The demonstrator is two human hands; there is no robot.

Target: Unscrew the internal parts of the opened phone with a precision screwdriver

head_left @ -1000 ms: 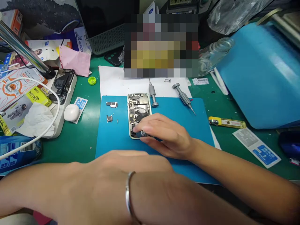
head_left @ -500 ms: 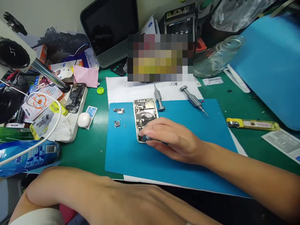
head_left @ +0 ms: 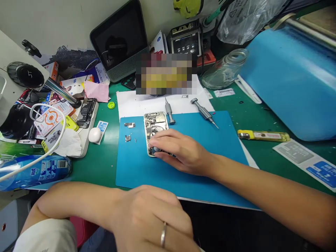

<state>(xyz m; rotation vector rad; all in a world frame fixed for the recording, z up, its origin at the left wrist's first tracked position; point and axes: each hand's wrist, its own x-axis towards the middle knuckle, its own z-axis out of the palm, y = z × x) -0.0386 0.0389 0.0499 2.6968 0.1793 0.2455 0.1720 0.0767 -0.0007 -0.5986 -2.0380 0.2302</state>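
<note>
An opened phone [head_left: 154,123] with bare innards lies on a blue mat [head_left: 204,140]. My right hand [head_left: 181,150] rests over its lower half, fingers closed round a small grey screwdriver [head_left: 156,149] whose round cap shows at my fingertips. My left hand [head_left: 149,217], a ring on one finger, hangs low in the foreground in front of the desk edge; its fingers lie loosely stretched, holding nothing, with the tips cut off by the frame. Two small phone parts [head_left: 129,125] and tiny screws lie on the mat left of the phone.
Two more grey screwdrivers [head_left: 169,112] [head_left: 204,112] lie at the mat's far edge. A yellow tool [head_left: 262,135] and a glass jar [head_left: 225,71] are to the right, beside a big blue roll [head_left: 288,80]. Another opened phone [head_left: 85,112], a white cable, boxes and a bottle [head_left: 34,171] crowd the left.
The view has tilted up, showing more of the back wall. My left hand has dropped from mid-frame to the lower edge. My right hand stays on the phone with the screwdriver.
</note>
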